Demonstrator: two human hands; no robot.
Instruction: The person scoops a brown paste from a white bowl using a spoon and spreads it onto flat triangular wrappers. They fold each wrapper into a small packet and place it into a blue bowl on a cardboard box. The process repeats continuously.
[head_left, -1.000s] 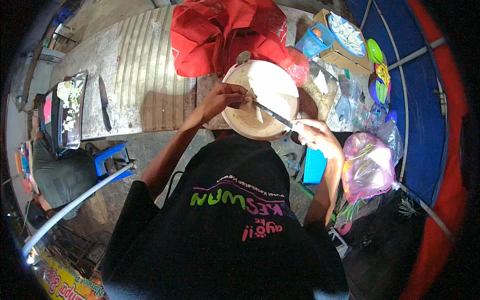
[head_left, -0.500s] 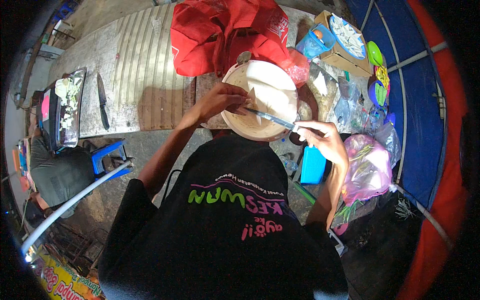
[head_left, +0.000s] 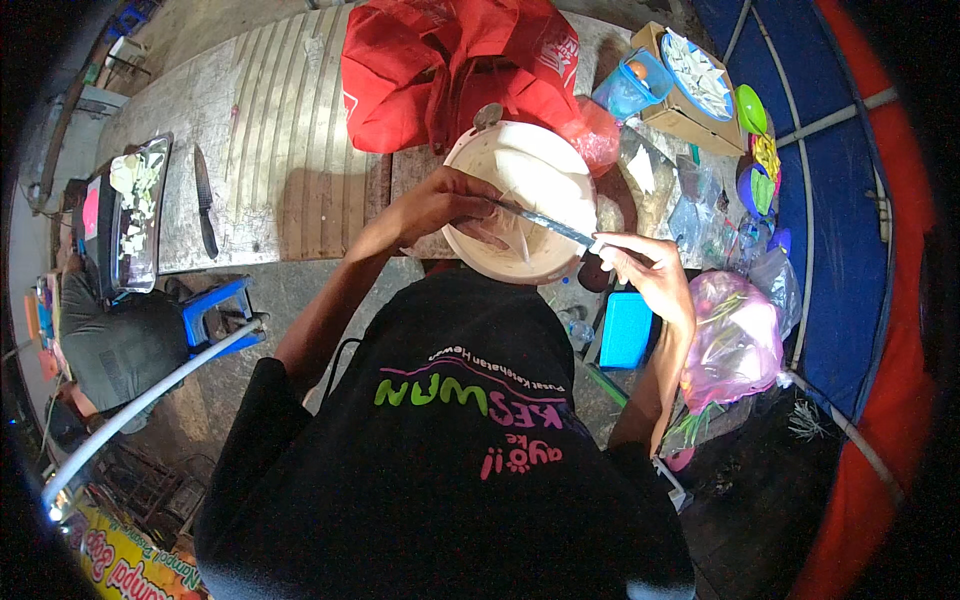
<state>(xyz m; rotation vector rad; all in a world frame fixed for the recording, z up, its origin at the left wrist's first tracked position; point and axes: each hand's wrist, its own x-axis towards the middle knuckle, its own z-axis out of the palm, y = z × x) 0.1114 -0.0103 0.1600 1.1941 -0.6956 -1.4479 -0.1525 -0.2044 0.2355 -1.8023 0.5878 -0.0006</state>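
My right hand (head_left: 650, 275) grips the pale handle of a knife (head_left: 548, 229), whose narrow blade points left across a white basin (head_left: 586, 180). Closed at the blade's tip end, my left hand (head_left: 455, 208) holds a thin, pale, pointed slice (head_left: 516, 240) that hangs below the blade. What the slice is cut from cannot be made out. Inside the basin lie long, smooth white pieces (head_left: 535, 170), of a kind I cannot tell. The left fingertips partly hide the blade's end.
Beyond the basin sits a red cloth bag (head_left: 395, 90). A second knife (head_left: 205, 205) and a tray of pale chopped pieces (head_left: 150, 255) lie left. At right are a blue container (head_left: 632, 85), a cardboard box (head_left: 680, 122) and a pink plastic bag (head_left: 735, 340). Another person's leg (head_left: 125, 320) shows left.
The knife's tip end has risen slightly, and my left hand has turned a little. The pale slice stood above the blade before and now hangs beneath it.
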